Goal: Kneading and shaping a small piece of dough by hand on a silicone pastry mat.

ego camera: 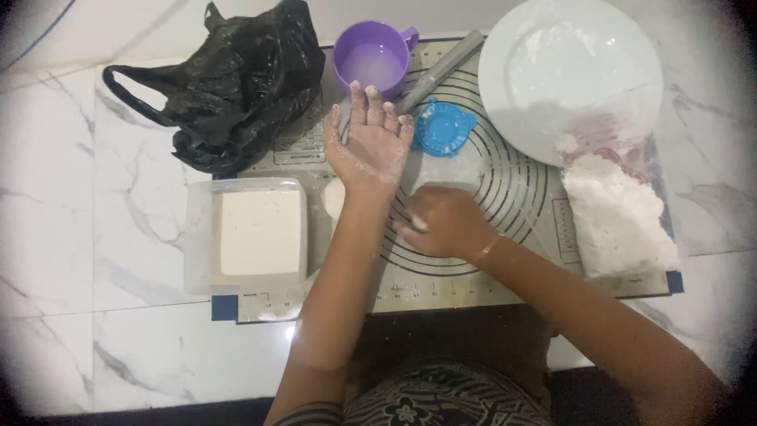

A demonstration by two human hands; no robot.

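Floury left hand (369,146) spread flat on grey silicone baking mat (505,197) over white marble floor (95,237), purple plastic cup (371,59) just past fingertips, right hand (443,222) curled on white dough (416,225).

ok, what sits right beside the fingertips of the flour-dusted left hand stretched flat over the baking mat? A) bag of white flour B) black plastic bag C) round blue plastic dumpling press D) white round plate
C: the left hand lies palm-down with its fingertips next to the round blue plastic dumpling press, just below the purple plastic cup; the other options lie farther off.
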